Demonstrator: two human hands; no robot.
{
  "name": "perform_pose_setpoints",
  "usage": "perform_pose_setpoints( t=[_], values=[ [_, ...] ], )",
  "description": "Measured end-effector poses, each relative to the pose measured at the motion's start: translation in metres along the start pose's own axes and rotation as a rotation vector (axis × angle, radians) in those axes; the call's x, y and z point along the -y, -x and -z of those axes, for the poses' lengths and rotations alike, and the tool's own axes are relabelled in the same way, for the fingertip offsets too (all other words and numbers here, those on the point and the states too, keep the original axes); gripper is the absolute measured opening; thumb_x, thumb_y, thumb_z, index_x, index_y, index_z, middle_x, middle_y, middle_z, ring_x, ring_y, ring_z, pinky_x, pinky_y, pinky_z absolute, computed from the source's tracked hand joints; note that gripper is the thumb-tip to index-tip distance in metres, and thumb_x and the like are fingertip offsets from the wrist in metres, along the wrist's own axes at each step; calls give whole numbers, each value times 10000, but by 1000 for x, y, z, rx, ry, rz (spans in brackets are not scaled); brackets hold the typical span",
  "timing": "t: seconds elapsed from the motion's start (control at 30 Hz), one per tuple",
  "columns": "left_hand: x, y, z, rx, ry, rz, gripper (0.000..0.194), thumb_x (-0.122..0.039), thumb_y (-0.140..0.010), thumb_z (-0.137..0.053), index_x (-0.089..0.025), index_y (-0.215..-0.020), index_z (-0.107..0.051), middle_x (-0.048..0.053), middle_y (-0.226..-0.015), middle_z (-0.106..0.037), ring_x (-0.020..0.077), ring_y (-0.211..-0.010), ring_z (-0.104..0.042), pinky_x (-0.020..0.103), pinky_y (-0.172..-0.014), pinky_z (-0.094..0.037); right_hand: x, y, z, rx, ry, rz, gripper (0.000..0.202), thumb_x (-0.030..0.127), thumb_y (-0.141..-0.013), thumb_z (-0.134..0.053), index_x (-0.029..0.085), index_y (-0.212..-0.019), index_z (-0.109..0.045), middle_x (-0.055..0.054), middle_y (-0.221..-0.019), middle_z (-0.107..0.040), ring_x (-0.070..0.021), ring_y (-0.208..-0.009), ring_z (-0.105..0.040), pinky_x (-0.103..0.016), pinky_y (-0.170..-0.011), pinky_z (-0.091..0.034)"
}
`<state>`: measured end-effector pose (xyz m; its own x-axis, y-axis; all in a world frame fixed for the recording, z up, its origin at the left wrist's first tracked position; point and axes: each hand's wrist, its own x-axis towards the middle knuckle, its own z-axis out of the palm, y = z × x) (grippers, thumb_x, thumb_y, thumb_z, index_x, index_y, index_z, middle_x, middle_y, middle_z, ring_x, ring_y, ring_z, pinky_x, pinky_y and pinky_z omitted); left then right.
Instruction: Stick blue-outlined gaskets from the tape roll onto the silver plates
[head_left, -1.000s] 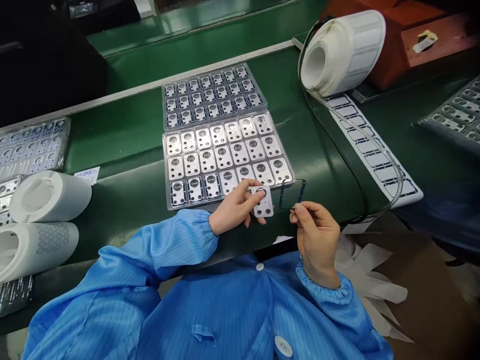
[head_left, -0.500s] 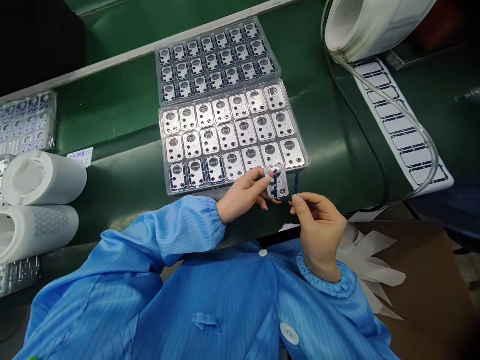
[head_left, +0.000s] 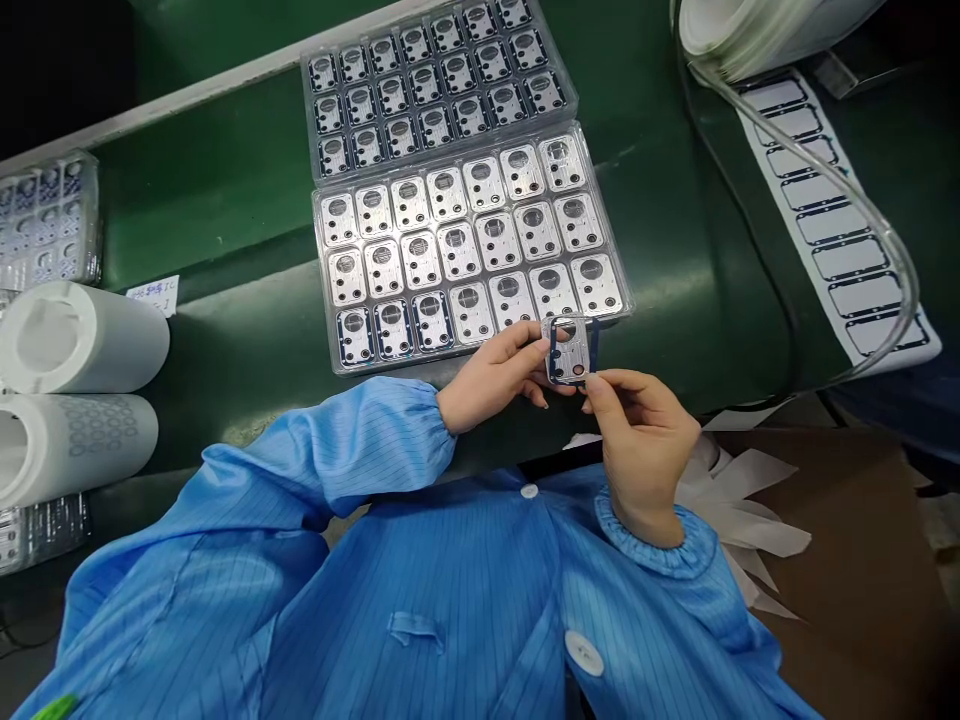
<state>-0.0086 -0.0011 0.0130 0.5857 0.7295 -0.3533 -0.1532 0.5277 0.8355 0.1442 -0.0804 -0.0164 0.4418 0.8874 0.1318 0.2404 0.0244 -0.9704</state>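
My left hand [head_left: 501,372] pinches a small silvery plate [head_left: 571,350] with round holes by its left side, just off the near edge of a clear tray. Between the thumb and fingertips of my right hand [head_left: 641,435] is a thin dark blue adhesive frame [head_left: 594,345], which overlaps the plate's face, its right strip standing out past the plate's right side. Whether the frame touches the plate all round I cannot tell. The near tray [head_left: 324,330] holds rows of silvery plates; three in its front row carry dark blue borders.
Behind it, another tray [head_left: 309,120] holds blue-bordered plates. White rolls [head_left: 124,335] and a further tray [head_left: 91,225] stand at left. At right, a backing strip [head_left: 930,340] of blue frames hangs from a big roll [head_left: 780,30], crossed by a clear hose [head_left: 892,235].
The dark blue frame has moved left onto the plate, where before it hung edge-on at its right. My view has shifted slightly, and both hands stay close together.
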Motion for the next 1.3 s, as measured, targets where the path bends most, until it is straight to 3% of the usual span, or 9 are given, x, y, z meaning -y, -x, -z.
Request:
perform_pose_setpoints(
  t=[0.3,0.67,1.17,1.3],
  values=[
    [-2,0,-2,-14,-31,24,115,-208,-1026,-434,-150,-1083,-515,19,-843,-653,109,-718,-700,192,-583,-529,-7,-3,3,10,-175,15,124,333,-827,-791,223,-850,-740,31,-677,-651,-108,-578,-593,-257,-561,-514],
    [1,-1,1,-6,-9,5,224,-319,-984,-574,-150,-1129,-557,23,-858,-670,104,-721,-714,167,-583,-551,-2,-1,0,12,-16,59,80,295,-858,-750,216,-871,-745,13,-744,-685,-108,-613,-608,-244,-566,-525],
    [3,-2,0,9,-11,-6,121,-209,-1023,-458,-162,-1114,-524,17,-851,-672,102,-733,-721,162,-573,-545,-1,-1,0,7,16,76,82,298,-862,-746,217,-862,-741,10,-766,-693,-119,-651,-628,-263,-614,-537],
    [3,-2,0,6,-1,-4,131,-242,-1017,-493,-164,-1117,-526,17,-858,-671,104,-742,-722,162,-579,-544,0,-1,-1,-2,28,77,90,306,-866,-740,216,-860,-737,10,-769,-693,-123,-659,-634,-267,-618,-535]
  ],
)
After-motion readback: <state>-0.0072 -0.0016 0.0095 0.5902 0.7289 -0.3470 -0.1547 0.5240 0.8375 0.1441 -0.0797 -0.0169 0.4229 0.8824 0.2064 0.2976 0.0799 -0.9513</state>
